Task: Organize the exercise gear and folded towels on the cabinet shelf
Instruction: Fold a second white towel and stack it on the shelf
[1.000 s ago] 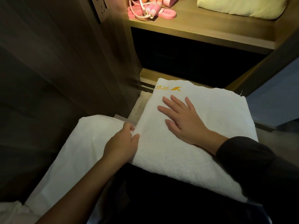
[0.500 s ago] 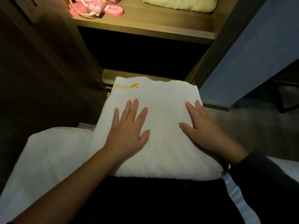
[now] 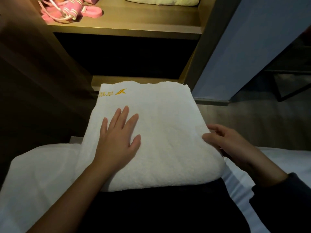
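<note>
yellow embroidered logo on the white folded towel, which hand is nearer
Left. The left hand lies flat on the white folded towel on the near side of the yellow embroidered logo; the right hand grips the towel's right edge, farther off.

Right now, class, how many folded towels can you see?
2: a white towel under the left hand, and a pale towel on the lit shelf, cut off; more may be hidden.

On the white towel (image 3: pixel 165 132) the left hand (image 3: pixel 116 145) lies flat; the right hand (image 3: pixel 230 145) grips its right edge; pink gear (image 3: pixel 70 10) lies far left.
</note>
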